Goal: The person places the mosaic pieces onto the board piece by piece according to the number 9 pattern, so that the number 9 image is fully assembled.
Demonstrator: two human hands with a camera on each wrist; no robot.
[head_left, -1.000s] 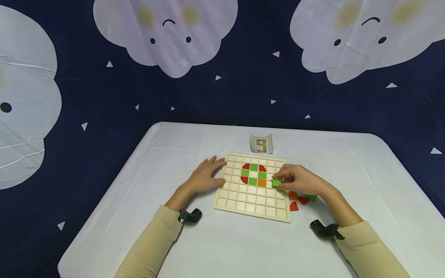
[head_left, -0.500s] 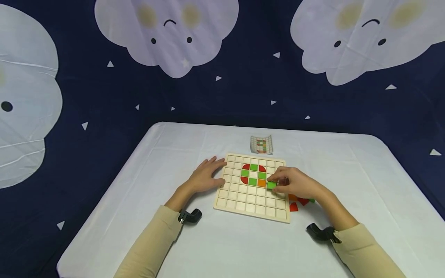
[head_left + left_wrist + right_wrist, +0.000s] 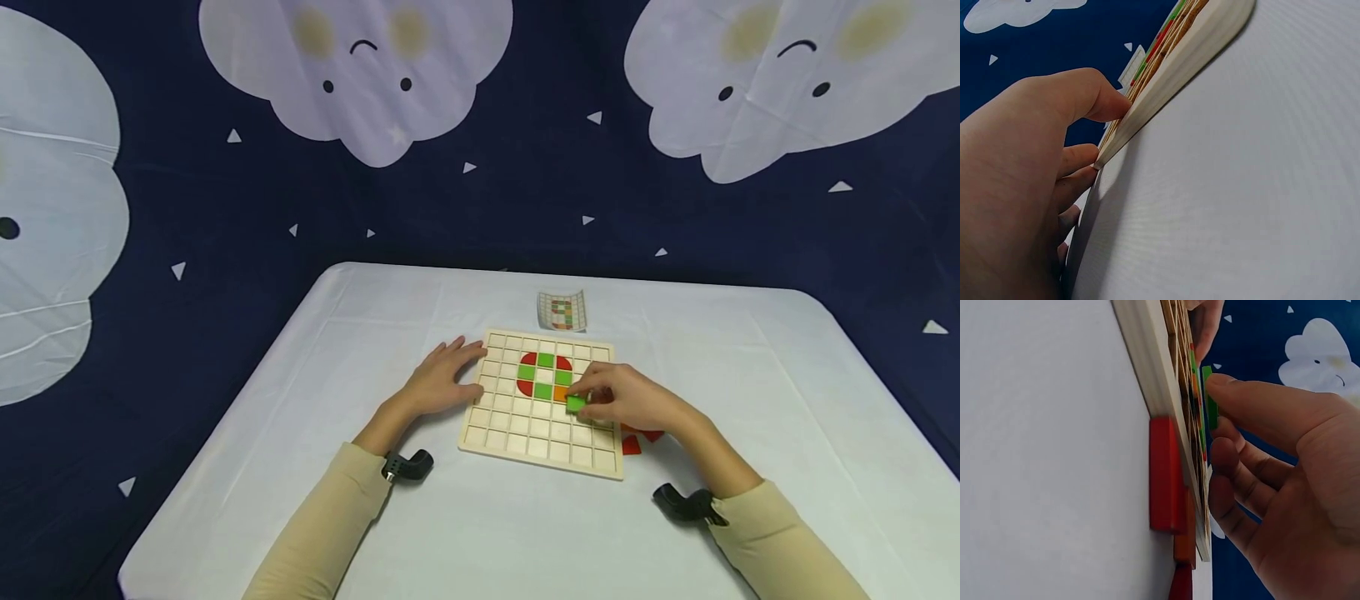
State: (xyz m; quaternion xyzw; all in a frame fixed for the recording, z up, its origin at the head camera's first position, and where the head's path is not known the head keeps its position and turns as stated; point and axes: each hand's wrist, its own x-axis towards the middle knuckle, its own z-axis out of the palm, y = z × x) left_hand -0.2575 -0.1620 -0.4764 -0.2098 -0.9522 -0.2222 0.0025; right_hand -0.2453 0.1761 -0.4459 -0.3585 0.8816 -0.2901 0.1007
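A pale wooden grid board (image 3: 517,450) lies on the table. In its upper middle, red rounded pieces, green square tiles and an orange tile (image 3: 561,393) form a ring. My right hand (image 3: 633,398) pinches a green square tile (image 3: 575,405) between thumb and fingertips, just below the orange one. In the right wrist view that green tile (image 3: 1210,400) stands slightly off the board's surface. At the board's left edge rests my left hand (image 3: 437,385), thumb and fingers spread; the left wrist view has its thumb (image 3: 1107,103) touching the rim.
Behind the board lies a small printed card (image 3: 561,312) with a coloured grid pattern. Loose red pieces (image 3: 632,446) sit by the board's right edge, partly hidden by my right arm; an orange piece (image 3: 1186,540) is among them. White cloth (image 3: 420,533) covers the table.
My right hand has carried the green tile leftward across the board, from near its right edge to below the orange tile. The left hand stays at the board's edge.
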